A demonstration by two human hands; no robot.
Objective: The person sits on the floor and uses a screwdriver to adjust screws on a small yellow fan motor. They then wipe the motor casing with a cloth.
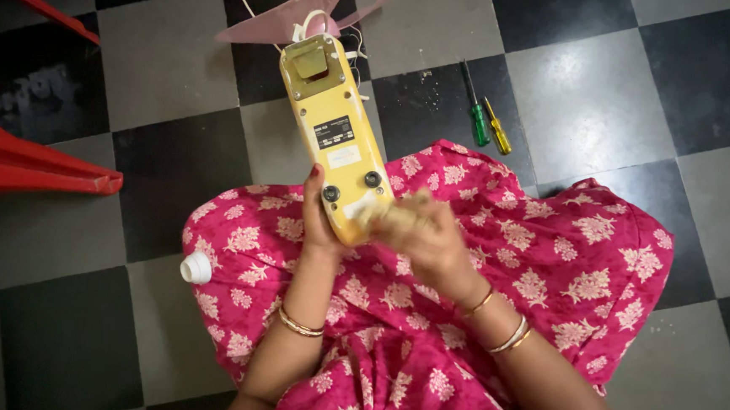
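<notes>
A long yellow appliance body (334,122) with two black knobs and a label lies across my lap, its far end toward a pink fan blade (303,13) on the floor. My left hand (319,220) grips its near left side. My right hand (421,231), blurred by motion, presses a beige cloth (389,215) against the near end of the yellow body. White wires (313,21) stick out at the far end.
A green-handled screwdriver (478,114) and a yellow-handled screwdriver (497,127) lie on the checkered floor to the right. A white cap-like part (196,268) rests by my pink floral dress at left. A red plastic chair (19,137) stands at the far left.
</notes>
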